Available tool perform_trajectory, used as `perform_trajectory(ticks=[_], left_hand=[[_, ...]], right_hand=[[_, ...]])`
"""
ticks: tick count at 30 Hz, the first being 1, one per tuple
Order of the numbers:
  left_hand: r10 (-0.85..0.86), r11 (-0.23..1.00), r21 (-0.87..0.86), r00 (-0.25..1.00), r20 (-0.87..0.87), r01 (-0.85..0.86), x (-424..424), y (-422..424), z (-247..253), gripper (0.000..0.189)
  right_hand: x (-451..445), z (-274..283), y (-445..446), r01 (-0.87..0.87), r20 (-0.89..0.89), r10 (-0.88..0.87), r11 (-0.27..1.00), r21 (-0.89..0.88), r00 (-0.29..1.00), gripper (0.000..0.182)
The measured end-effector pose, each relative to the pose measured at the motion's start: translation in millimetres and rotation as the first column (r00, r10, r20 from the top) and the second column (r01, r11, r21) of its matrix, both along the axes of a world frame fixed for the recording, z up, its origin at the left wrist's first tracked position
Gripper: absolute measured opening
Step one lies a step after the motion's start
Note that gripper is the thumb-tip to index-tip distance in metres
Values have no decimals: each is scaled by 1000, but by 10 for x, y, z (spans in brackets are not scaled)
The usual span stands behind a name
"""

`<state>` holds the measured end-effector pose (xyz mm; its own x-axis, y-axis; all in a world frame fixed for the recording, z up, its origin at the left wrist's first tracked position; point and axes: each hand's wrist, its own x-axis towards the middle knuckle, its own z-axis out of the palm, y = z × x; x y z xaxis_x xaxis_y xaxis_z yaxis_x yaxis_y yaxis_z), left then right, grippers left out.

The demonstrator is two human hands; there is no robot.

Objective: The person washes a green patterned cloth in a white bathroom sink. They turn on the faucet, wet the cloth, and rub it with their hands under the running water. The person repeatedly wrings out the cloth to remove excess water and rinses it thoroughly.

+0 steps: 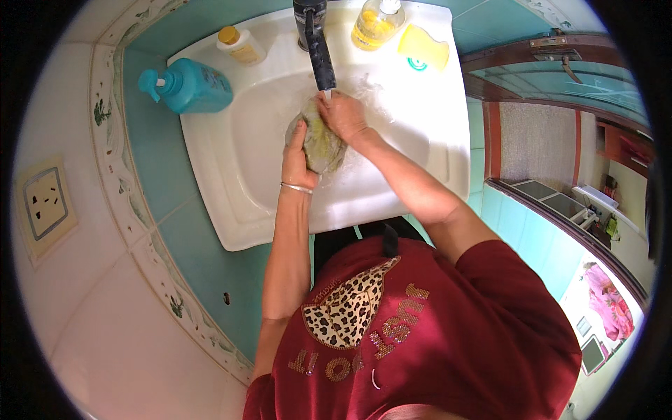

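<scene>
Over the basin of a white washbasin [252, 142], a wet, grey-green item [323, 142], apparently cloth, lies between my hands. My left hand [300, 155], below a bracelet at the wrist, grips its left side with the thumb on top. At its upper right, my right hand [344, 114] has its fingers bent against it, close under the spout of a black faucet [321, 58]. Water runs from the spout over the fingers and the item. The right fingertips are partly hidden.
A blue pump bottle [199, 86] and a small white bottle with a yellow cap [242, 47] stand on the basin's left rim. A clear soap bottle [375, 26] and a yellow sponge [424, 46] are at the back right. A wooden-framed window [567, 68] is at the right.
</scene>
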<state>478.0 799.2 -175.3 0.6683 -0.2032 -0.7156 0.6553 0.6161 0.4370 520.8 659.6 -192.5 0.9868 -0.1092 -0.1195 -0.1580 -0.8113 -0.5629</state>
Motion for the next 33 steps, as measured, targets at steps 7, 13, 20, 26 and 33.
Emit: perform_trajectory(ticks=[7,13,20,26,33], left_hand=[[-123,751,621,971,-204,225,45,309,-114,78],[-116,602,783,987,-108,156,-212,204,-656,78],[-178,771,546,935,-308,327,-253,237,-218,73],[-128,974,-205,979,-160,94,-168,291,-103,43],[-211,974,-111,970,-125,198,-533,342,-89,35]], right_hand=[[-392,-349,-600,221,367,-82,909,-354,926,47],[-761,-504,-66,-224,-113,196,901,-370,974,63],[-634,-454,-280,255,-188,-248,967,16,950,51],[-787,1032,91,-500,-242,640,740,450,729,47],[-685,1377,-349,-302,-56,608,471,829,792,44]])
